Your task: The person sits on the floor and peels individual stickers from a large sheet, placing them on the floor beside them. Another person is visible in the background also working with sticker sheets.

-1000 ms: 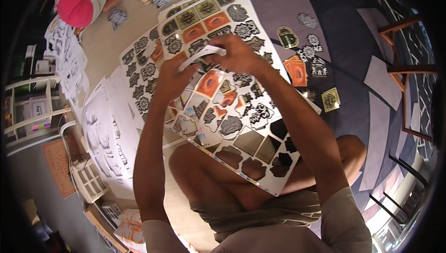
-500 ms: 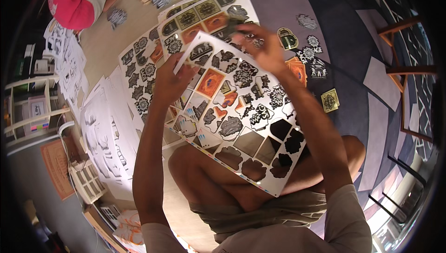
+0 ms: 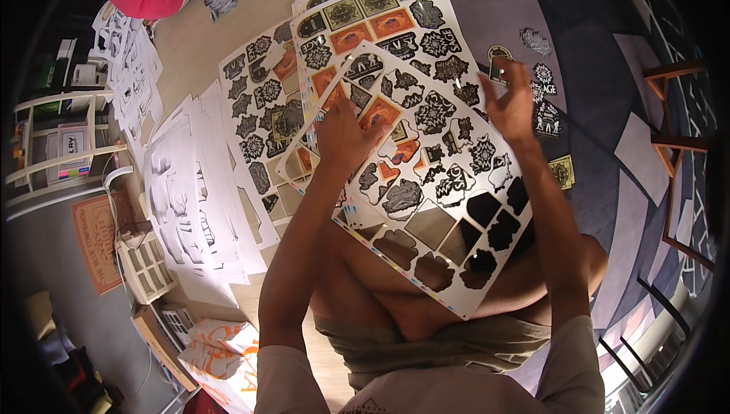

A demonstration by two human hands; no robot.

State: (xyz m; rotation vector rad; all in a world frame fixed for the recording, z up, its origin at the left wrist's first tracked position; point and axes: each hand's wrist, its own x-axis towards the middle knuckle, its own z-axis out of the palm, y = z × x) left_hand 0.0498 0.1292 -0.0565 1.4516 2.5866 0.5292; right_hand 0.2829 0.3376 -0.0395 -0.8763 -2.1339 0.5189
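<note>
left hand [image 3: 342, 136] flat on sticker sheet [image 3: 426, 155], right hand [image 3: 513, 106] pinching small sticker [image 3: 499, 70]

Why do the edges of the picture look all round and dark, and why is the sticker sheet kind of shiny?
Head view: the fisheye lens bends straight lines near the rim and leaves the corners black; warm light puts a soft sheen on the sticker sheet; the left hand looks sharp, while the right hand is slightly smeared.

Wooden floor [image 3: 190, 41], patterned purple rug [image 3: 608, 133], white shelf [image 3: 53, 163]
</note>
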